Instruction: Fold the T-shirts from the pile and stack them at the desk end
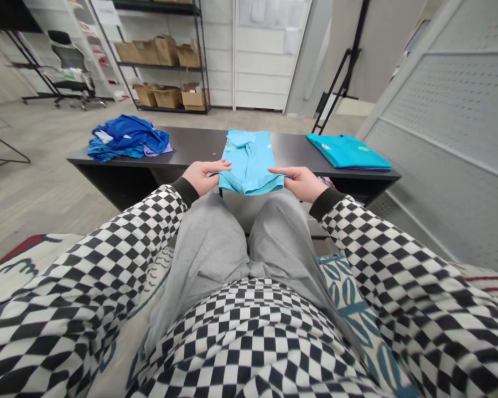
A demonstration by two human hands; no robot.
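A light blue shirt (249, 160) lies partly folded into a narrow strip on the dark table, its near end overhanging the front edge above my knees. My left hand (203, 176) pinches the near left corner, thumb below and fingers on top. At the near right corner, my right hand (302, 182) grips the fabric the same way, its index finger stretched over the cloth. Left of the shirt sits a crumpled pile of blue clothes (128, 135) with a bit of lilac cloth under it. To the right rests a neat stack of folded turquoise shirts (348, 152).
The low dark table (191, 145) has open shelf compartments underneath. Beyond it stand a black shelf rack (161, 67) with cardboard boxes, an office chair (70, 63) and a black stand (344, 72). A perforated grey panel (452, 127) rises close on the right.
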